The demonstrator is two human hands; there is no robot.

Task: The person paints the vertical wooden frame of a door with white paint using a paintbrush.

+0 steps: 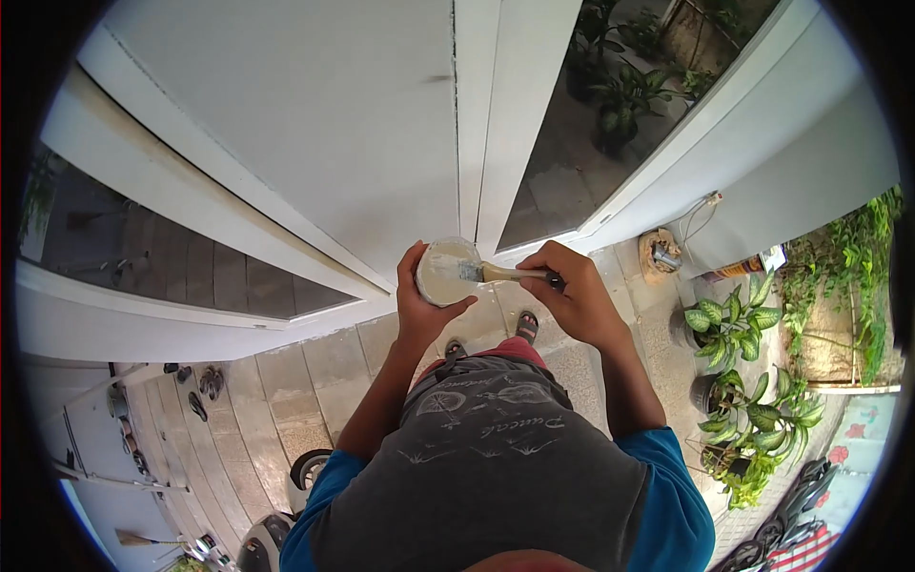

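Observation:
A round tub of pale paint (446, 286) rests in my left hand (419, 303), whose fingers and thumb wrap round its sides. My right hand (572, 291) is closed on the handle of a paintbrush (505, 274). The brush points left, and its bristles lie over the tub's open top, at the right part of the pale paint. Both hands are in front of my chest, near the foot of a white door (315, 105).
Dark glass panes (610, 124) flank the door. Potted plants (734, 319) and a round container (660, 253) stand on the right. Sandals (212, 383) lie on the tiled floor (286, 381) at left, and a scooter (267, 543) is at lower left.

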